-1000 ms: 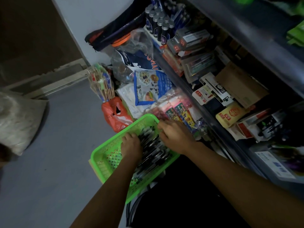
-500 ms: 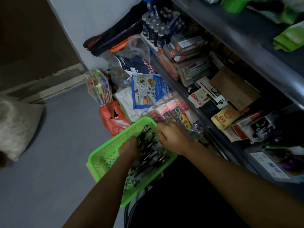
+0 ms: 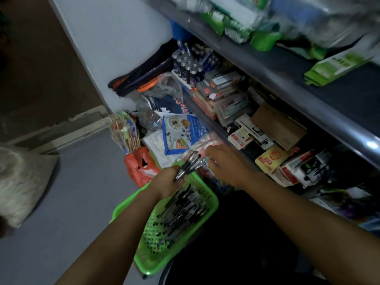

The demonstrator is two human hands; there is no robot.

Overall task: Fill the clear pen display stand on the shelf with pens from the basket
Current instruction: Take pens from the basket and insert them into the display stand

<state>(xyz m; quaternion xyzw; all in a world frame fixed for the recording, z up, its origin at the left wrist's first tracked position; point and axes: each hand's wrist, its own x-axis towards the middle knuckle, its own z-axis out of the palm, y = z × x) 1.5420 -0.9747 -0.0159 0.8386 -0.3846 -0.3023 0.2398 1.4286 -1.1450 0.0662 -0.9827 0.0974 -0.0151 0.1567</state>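
Left hand [image 3: 167,182] grips a bunch of black pens [image 3: 189,164] above the green basket [image 3: 212,199], ready for stocking, while right hand [image 3: 225,163] pinches their far ends.

orange bag [image 3: 141,169] on floor | blue snack packet [image 3: 181,132] | capped bottles [image 3: 187,67] on shelf

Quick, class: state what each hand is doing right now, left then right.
Left hand: grips a bunch of pens above the green basket.
Right hand: at the pens' far ends; grip cannot be told.

Dim, murky light; motion blur along the top shelf [image 3: 308,64]; wide-angle bending.
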